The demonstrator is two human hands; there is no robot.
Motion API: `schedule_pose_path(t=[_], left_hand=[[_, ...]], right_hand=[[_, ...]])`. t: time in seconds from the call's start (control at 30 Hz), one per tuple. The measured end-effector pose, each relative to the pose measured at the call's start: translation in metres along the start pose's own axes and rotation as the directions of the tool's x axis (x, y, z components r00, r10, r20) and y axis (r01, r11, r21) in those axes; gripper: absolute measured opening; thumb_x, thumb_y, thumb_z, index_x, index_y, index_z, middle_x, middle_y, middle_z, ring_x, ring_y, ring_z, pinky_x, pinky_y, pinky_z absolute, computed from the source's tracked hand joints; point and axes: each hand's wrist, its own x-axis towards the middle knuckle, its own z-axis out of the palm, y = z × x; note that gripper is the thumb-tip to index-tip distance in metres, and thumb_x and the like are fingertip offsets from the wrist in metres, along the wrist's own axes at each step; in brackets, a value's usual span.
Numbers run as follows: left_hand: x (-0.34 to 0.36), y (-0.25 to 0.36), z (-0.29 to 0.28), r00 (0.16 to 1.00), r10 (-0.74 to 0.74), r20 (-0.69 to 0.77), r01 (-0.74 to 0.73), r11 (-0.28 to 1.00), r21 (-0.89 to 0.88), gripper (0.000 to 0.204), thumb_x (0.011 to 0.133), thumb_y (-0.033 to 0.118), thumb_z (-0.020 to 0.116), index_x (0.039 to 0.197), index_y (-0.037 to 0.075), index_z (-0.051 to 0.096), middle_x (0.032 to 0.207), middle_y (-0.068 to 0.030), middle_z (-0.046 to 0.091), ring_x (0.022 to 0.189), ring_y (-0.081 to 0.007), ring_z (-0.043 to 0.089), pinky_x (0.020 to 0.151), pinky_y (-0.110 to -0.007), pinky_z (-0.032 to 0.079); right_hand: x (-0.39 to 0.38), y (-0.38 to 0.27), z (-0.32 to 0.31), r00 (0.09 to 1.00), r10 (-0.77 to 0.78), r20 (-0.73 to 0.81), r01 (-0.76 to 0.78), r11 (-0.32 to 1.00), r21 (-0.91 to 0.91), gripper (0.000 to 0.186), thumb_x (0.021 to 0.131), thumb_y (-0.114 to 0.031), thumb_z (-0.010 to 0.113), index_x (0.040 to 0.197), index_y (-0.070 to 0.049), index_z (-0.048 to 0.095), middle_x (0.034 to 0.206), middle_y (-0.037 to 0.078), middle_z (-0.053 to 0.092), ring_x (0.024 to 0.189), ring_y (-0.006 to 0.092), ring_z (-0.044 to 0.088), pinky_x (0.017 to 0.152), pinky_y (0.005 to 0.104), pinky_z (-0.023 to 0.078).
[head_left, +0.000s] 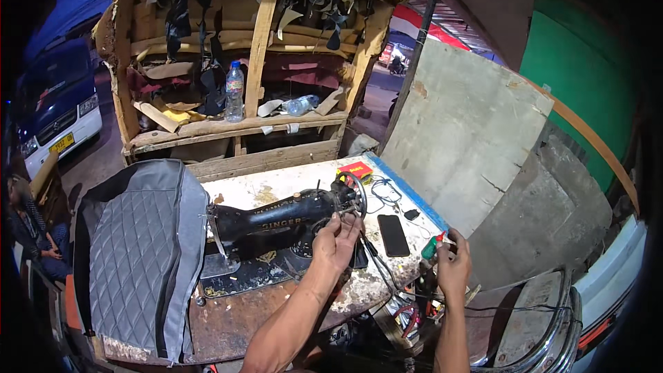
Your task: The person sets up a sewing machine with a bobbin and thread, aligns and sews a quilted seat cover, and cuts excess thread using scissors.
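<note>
Table carried the sewing machine before wooden shelves; near the blue edge, my right hand gripped a green bottle, my left hand was open at the handwheel, phone between.

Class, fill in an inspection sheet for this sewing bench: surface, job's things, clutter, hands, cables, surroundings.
Surface: worn, stained table.
Job's things: black sewing machine; small green bottle with red tip.
Clutter: phone, red-and-yellow box, grey quilted cover.
Hands: left hand at the machine's right end, contact unclear; right hand holds the bottle.
Cables: loosely coiled dark cable beyond the phone.
Surroundings: wooden frame behind; parked vehicle far left.
</note>
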Motion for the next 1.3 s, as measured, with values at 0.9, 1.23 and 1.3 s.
schedule_pose_path(t=[0.9,1.23,1.3], left_hand=[[0.041,-0.021,-0.038,0.973,0.054,0.224,-0.060,0.998,0.020,0.016,0.102,0.018,0.064,0.112,0.007,0.061,0.101,-0.0071,0.068,0.085,-0.0137,0.062,0.078,-0.029,0.056],[0.046,-0.035,-0.042,0.966,-0.015,0.258,0.011,1.000,0.019,0.017,0.102,0.030,0.064,0.106,0.014,0.063,0.093,0.0007,0.063,0.078,-0.0111,0.054,0.070,-0.028,0.048],[0.028,-0.039,-0.038,0.973,-0.056,0.222,0.022,0.988,0.150,0.028,0.098,0.041,0.068,0.105,0.015,0.062,0.080,0.0024,0.056,0.066,-0.0103,0.045,0.065,-0.028,0.039]], right_hand=[[0.111,-0.108,0.142,0.251,-0.657,0.710,0.918,0.395,0.041,0.023,0.082,-0.008,0.065,0.103,-0.007,0.075,0.110,0.012,0.069,0.111,0.0331,0.065,0.088,0.0450,0.057],[0.106,-0.097,0.143,0.158,-0.727,0.668,0.972,0.234,0.024,0.025,0.089,-0.015,0.059,0.110,-0.007,0.070,0.116,0.008,0.062,0.113,0.0286,0.061,0.090,0.0437,0.056],[0.101,-0.097,0.131,0.171,-0.706,0.688,0.977,0.210,-0.027,0.034,0.091,-0.016,0.057,0.122,-0.008,0.066,0.120,0.010,0.061,0.117,0.0287,0.060,0.095,0.0435,0.053]])
